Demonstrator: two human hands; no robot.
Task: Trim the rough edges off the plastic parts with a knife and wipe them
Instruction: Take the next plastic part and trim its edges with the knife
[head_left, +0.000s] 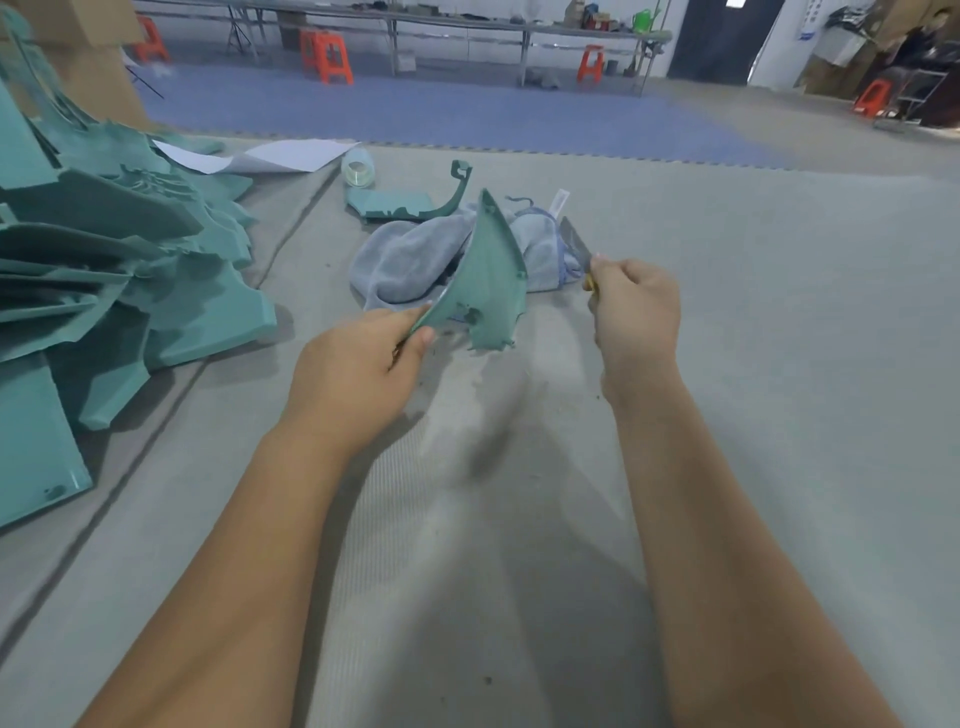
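Note:
My left hand (363, 358) pinches the lower corner of a teal, triangular plastic part (483, 280) and holds it up off the grey mat, its point tilted away from me. Ragged flash hangs along the part's lower edge. My right hand (636, 306) grips a knife (575, 241) with a yellow handle; its blade points up and away, a short way right of the part and not touching it. A light blue cloth (410, 260) lies crumpled on the mat behind the part.
A big pile of teal plastic parts (104, 260) fills the left side. Another teal part (405, 202) and a tape roll (357, 169) lie beyond the cloth, near white paper (270, 156). Small shavings dot the grey mat (779, 364). Orange stools and long tables stand far back.

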